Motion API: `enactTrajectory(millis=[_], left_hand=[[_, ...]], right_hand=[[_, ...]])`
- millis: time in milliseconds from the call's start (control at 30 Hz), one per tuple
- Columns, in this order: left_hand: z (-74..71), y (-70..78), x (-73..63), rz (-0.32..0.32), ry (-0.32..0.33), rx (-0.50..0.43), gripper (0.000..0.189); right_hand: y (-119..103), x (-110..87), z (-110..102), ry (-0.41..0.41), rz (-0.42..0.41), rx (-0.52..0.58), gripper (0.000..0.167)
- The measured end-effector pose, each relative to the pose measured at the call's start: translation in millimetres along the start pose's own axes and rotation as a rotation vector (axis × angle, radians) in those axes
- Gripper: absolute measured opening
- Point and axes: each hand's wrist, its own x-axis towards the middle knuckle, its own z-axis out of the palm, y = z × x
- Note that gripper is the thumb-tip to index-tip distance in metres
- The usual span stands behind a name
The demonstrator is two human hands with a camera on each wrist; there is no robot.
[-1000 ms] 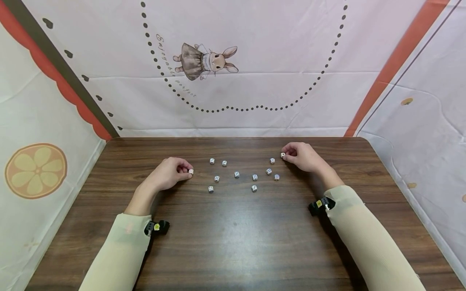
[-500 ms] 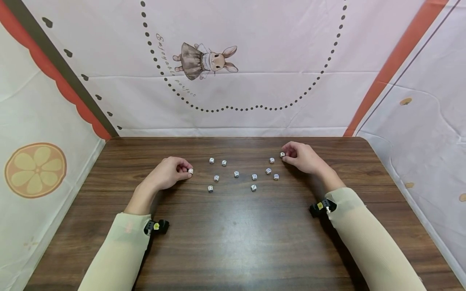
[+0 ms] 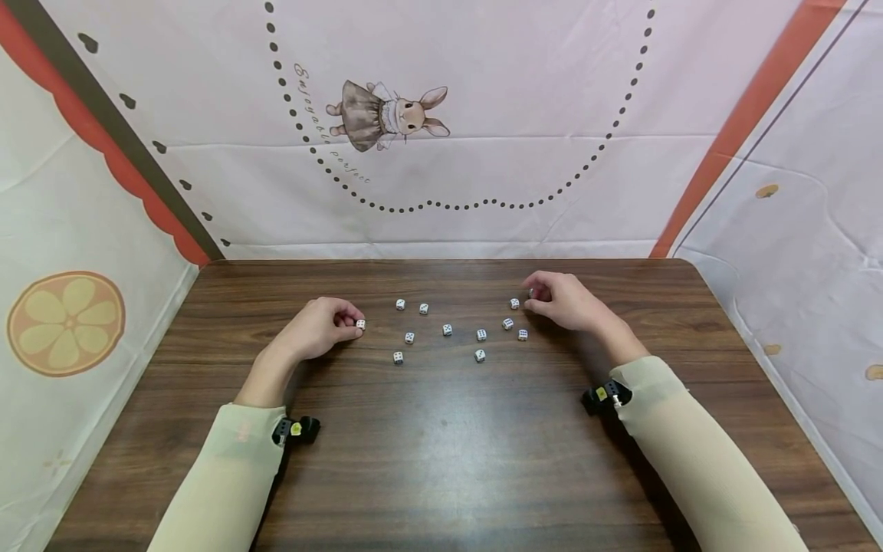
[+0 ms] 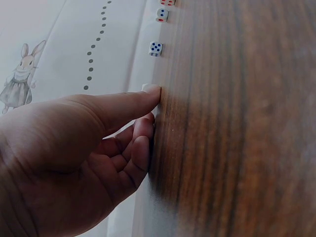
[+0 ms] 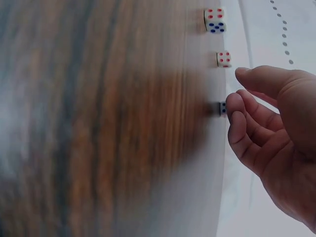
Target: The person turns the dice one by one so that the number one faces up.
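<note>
Two sleeves (image 3: 210, 471) cross the near part of the tabletop (image 3: 441, 468). Ten dice (image 3: 447, 330) lie scattered in its far half, between the hands. Left hand (image 3: 319, 330), toward the left edge: thumb and fingers pinch one die (image 3: 361, 324). Right hand (image 3: 564, 301), nearer the far edge: thumb parted from bent fingers, gap narrow; another die (image 3: 531, 294) sits at the fingers, partly hidden, contact unclear. Cloth (image 3: 510, 169) hangs behind the far edge.

I'm looking down on a brown wood-grain table (image 3: 386, 460) with rounded far corners. Small white dice (image 3: 447, 330), spotted red and blue, lie scattered singly across its surface toward the far edge.
</note>
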Motion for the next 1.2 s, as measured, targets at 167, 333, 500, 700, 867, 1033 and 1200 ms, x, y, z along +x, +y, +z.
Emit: enactTrajectory(millis=[167, 333, 500, 700, 867, 1033, 1200], left_hand=[[-0.1, 0.2, 0.2, 0.0, 0.001, -0.003, 0.008], [-0.1, -0.1, 0.2, 0.0, 0.001, -0.003, 0.007], [0.2, -0.4, 0.1, -0.002, -0.001, -0.001, 0.008], [0.4, 0.5, -0.3, -0.004, 0.001, -0.002, 0.007], [0.3, 0.9, -1.0, 0.002, 0.001, -0.007, 0.007], [0.4, 0.8, -0.8, 0.004, 0.002, -0.007, 0.007], [0.7, 0.1, -0.7, 0.012, 0.008, -0.004, 0.007]], right_hand=[[-5, 2.9, 4, -0.021, -0.019, -0.006, 0.027], [-8, 6.1, 8, -0.054, -0.019, -0.019, 0.028], [-11, 9.7, 11, -0.076, -0.029, -0.037, 0.027], [-12, 12.5, 14, -0.095, -0.06, -0.06, 0.025], [-14, 12.9, 16, -0.101, -0.059, -0.079, 0.017], [-15, 10.6, 15, -0.1, -0.052, -0.054, 0.011], [-16, 8.1, 14, -0.091, -0.038, -0.019, 0.009]])
